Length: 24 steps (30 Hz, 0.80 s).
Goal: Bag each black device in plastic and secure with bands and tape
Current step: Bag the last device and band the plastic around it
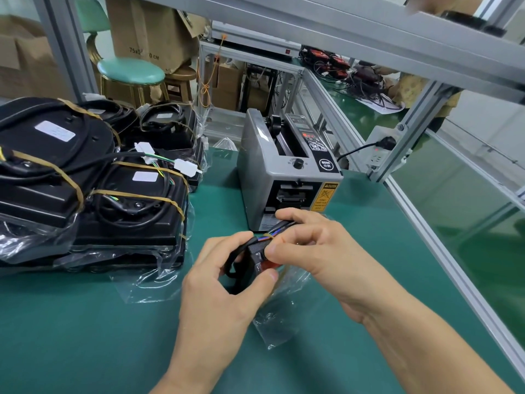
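Note:
A small black device [250, 261] with coloured wires and a rubber band sits between my two hands, just above the green mat. My left hand [224, 282] grips its lower left side, with the thumb against its front. My right hand [309, 245] pinches its top and the wire bundle. A clear plastic bag [284, 308] lies under and partly around the device, trailing toward me. On the left stands a stack of larger black devices [85, 177] bound with tan rubber bands, several in plastic.
A grey tape dispenser machine [287, 169] stands right behind my hands. Another clear bag [147, 285] lies on the green mat [85, 336] left of my hands. An aluminium frame rail [443, 251] bounds the bench on the right. Stools and cardboard boxes stand beyond.

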{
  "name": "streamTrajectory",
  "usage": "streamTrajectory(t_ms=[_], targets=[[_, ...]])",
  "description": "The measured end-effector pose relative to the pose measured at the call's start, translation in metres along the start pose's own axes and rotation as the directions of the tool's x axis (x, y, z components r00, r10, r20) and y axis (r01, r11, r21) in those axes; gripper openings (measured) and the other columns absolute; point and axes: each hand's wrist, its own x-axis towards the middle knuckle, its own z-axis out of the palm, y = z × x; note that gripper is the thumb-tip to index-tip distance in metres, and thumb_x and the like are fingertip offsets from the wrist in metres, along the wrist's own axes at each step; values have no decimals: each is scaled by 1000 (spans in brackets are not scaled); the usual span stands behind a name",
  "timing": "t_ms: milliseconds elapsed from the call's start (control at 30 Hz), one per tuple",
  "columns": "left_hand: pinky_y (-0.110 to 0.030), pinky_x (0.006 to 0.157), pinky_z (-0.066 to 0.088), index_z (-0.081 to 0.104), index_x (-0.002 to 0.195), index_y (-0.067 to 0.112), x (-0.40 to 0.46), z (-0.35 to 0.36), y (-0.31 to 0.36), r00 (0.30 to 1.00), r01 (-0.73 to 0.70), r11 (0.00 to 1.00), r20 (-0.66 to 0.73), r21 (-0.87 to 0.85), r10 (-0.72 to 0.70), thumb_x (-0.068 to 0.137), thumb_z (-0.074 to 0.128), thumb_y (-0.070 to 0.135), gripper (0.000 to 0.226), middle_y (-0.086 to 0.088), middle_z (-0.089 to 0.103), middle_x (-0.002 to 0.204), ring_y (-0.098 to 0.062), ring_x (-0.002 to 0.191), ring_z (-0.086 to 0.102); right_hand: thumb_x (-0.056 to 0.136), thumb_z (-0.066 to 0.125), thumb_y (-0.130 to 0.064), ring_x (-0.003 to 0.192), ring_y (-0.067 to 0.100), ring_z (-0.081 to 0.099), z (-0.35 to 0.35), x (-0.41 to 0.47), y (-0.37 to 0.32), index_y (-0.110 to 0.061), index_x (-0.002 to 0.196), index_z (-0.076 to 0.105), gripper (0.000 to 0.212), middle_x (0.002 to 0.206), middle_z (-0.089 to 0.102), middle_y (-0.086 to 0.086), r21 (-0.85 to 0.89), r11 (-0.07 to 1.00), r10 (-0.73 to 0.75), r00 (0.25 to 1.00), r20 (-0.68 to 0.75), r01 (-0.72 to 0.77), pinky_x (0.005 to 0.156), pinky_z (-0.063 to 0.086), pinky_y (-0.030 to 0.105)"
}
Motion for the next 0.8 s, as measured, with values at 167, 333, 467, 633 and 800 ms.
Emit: streamTrajectory(t_ms=[167,333,467,633,800], targets=[[-18,83,48,67,101,38,-1,-1,0,1000,5,1000,0,8,-5,56,70,47,46,13,63,101,-9,95,63,74,76,-15,122,-16,36,0,0,-1,-23,58,74,18,128,55,-10,34,999,-2,1000,9,2,107,29,28],[-18,83,49,67,101,37,0,0,1,1000,7,1000,-2,7,-7,56,70,47,46,13,63,99,-9,93,63,74,75,-14,121,-16,37,1,1,-1,-24,58,74,20,127,54,-11,21,1000,-15,1000,7,15,105,29,26],[-20,83,49,67,101,37,0,0,0,1000,9,1000,0,9,-9,56,70,47,46,13,63,99,-9,93,63,74,75,-16,120,-16,37,1,1,-2,-26,57,73,20,126,53,-12,-2,1000,-20,1000,0,20,102,31,24],[-17,81,48,67,98,39,0,1,3,1000,-4,1000,-7,16,4,56,70,46,43,13,63,97,-8,91,62,70,75,-15,118,-17,40,1,2,-2,-24,56,74,17,121,57,-10,-49,998,-32,999,-6,32,96,35,24],[-17,81,49,68,97,38,-1,3,4,1000,13,1000,-24,13,-13,56,73,42,42,12,63,96,-8,89,63,69,76,-13,115,-18,42,2,2,-1,-23,52,72,21,108,66,-7,-86,995,-54,999,-5,54,97,38,25]])
